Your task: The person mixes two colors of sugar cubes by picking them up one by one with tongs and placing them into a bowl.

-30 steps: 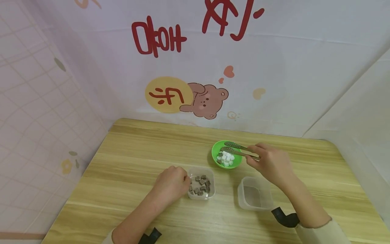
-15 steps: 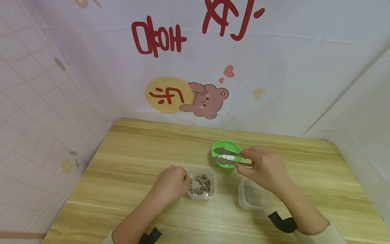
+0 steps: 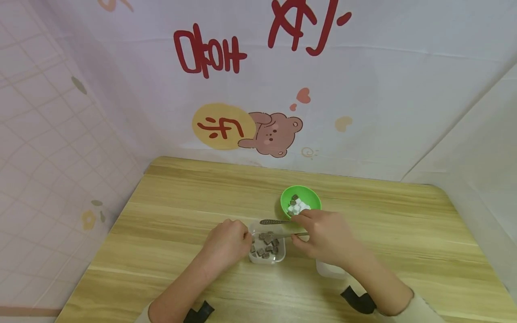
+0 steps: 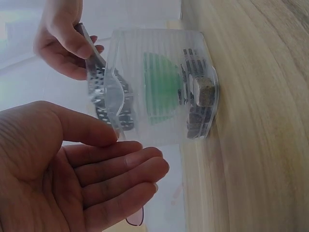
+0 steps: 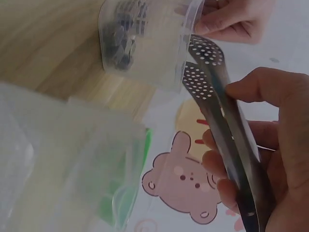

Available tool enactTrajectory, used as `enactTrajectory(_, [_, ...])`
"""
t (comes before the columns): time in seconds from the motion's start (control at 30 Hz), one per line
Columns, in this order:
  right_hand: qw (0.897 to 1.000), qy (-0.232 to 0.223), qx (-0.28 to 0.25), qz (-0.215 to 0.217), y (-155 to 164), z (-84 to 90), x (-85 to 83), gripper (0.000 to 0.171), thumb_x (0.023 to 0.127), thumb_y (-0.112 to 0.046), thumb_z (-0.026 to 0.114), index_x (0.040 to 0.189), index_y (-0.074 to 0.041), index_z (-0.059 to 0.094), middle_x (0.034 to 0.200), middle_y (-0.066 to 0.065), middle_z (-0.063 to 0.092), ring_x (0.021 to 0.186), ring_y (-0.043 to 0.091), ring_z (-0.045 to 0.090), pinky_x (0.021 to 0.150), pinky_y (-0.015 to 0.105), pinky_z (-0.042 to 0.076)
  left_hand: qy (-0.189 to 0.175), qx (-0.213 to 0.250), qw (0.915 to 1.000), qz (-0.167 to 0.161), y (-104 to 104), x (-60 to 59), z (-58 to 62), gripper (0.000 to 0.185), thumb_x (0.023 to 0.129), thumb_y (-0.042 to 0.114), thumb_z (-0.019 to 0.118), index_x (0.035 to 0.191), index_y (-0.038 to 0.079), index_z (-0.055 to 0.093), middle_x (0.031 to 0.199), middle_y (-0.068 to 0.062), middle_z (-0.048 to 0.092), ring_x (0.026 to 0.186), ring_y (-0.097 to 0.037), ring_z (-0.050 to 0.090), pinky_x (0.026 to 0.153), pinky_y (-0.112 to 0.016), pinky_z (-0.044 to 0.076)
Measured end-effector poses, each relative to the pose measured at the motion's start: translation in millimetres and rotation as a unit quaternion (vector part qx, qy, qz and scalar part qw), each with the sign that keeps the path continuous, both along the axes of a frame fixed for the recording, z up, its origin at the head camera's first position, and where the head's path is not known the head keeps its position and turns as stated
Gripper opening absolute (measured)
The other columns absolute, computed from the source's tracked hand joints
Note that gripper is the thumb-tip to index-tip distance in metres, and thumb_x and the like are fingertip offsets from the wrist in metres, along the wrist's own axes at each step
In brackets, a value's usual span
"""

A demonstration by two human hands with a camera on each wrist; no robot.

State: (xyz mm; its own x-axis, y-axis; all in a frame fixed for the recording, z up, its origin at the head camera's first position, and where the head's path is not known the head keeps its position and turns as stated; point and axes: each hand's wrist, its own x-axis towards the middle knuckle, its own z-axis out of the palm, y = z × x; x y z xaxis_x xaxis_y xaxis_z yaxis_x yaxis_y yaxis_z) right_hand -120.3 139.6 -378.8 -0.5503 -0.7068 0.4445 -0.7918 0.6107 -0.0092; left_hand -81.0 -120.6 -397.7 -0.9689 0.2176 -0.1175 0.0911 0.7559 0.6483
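Right hand (image 3: 325, 235) grips light, stiff metal tongs (image 3: 278, 228) mid-handle — left hand (image 3: 226, 242) curls against the thin, flexible container (image 3: 267, 247) of small cubes.

Light wooden table (image 3: 181, 197), green bowl (image 3: 313, 195) at 1 o'clock of centre, clear tub of brown cubes (image 3: 266, 258) at centre, second clear tub (image 3: 325, 270) at 4 o'clock

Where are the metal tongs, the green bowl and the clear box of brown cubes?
metal tongs (image 5: 205, 79): right wrist view, on a perforated tip.
green bowl (image 3: 308, 194): head view, on its bare inner wall.
clear box (image 3: 279, 258): head view, on its near right corner.
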Motion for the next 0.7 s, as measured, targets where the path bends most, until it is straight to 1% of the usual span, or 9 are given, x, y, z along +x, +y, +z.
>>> enactTrajectory(0.07, [1.0, 0.0, 0.016, 0.003, -6.1, -0.8, 1.1, 0.023, 0.073, -0.022, 0.081, 0.092, -0.011, 0.077, 0.077, -0.007, 0.064, 0.061, 0.007, 0.057, 0.046, 0.024, 0.041, 0.001, -0.001, 1.0, 0.0, -0.4, 0.0, -0.3, 0.052, 0.097, 0.009, 0.062, 0.053, 0.02, 0.037, 0.046, 0.013, 0.027, 0.043, -0.003, 0.025, 0.041, -0.022, 0.025])
enactTrajectory(0.17, [0.999, -0.007, 0.042, 0.003, -14.4, -1.9, 2.3, 0.021, 0.073, -0.023, 0.082, 0.09, -0.011, 0.076, 0.074, -0.008, 0.058, 0.059, 0.006, 0.049, 0.046, 0.023, 0.039, 0.003, 0.0, 1.0, -0.001, -1.1, 0.0, -0.2, 0.052, 0.097, 0.008, 0.061, 0.053, 0.019, 0.036, 0.046, 0.013, 0.027, 0.043, -0.003, 0.025, 0.041, -0.022, 0.024])
enactTrajectory(0.3, [0.997, -0.01, 0.07, 0.007, -23.5, -3.9, 2.9, 0.019, 0.073, -0.024, 0.083, 0.081, -0.013, 0.071, 0.07, -0.007, 0.055, 0.056, 0.007, 0.043, 0.045, 0.022, 0.035, 0.006, 0.002, 1.0, -0.002, -2.0, 0.9, 0.8, 0.052, 0.097, 0.006, 0.061, 0.053, 0.019, 0.036, 0.046, 0.012, 0.027, 0.043, -0.004, 0.026, 0.042, -0.022, 0.025])
enactTrajectory(0.4, [0.996, -0.005, 0.085, 0.01, -28.1, -6.8, 2.6, 0.021, 0.073, -0.024, 0.084, 0.074, -0.015, 0.065, 0.068, -0.007, 0.053, 0.054, 0.007, 0.041, 0.044, 0.021, 0.031, 0.009, 0.001, 1.0, -0.003, -2.4, 1.4, 1.3, 0.052, 0.096, 0.005, 0.061, 0.053, 0.019, 0.036, 0.047, 0.011, 0.027, 0.043, -0.004, 0.026, 0.042, -0.022, 0.025])
enactTrajectory(0.5, [0.995, 0.001, 0.095, 0.011, -31.1, -9.8, 2.6, 0.025, 0.072, -0.024, 0.084, 0.071, -0.016, 0.061, 0.067, -0.007, 0.05, 0.053, 0.007, 0.04, 0.043, 0.021, 0.03, 0.009, 0.0, 1.0, -0.004, -2.7, 1.0, 1.0, 0.052, 0.096, 0.005, 0.061, 0.053, 0.019, 0.036, 0.046, 0.011, 0.027, 0.043, -0.004, 0.025, 0.041, -0.022, 0.024])
enactTrajectory(0.7, [0.994, 0.009, 0.105, 0.015, -34.0, -13.4, 1.0, 0.03, 0.072, -0.022, 0.083, 0.066, -0.017, 0.054, 0.065, -0.007, 0.046, 0.052, 0.007, 0.037, 0.044, 0.023, 0.031, 0.01, 0.001, 0.9999, -0.006, -1.7, 1.4, 0.4, 0.051, 0.095, 0.004, 0.06, 0.053, 0.019, 0.035, 0.047, 0.012, 0.026, 0.043, -0.004, 0.024, 0.041, -0.022, 0.023])
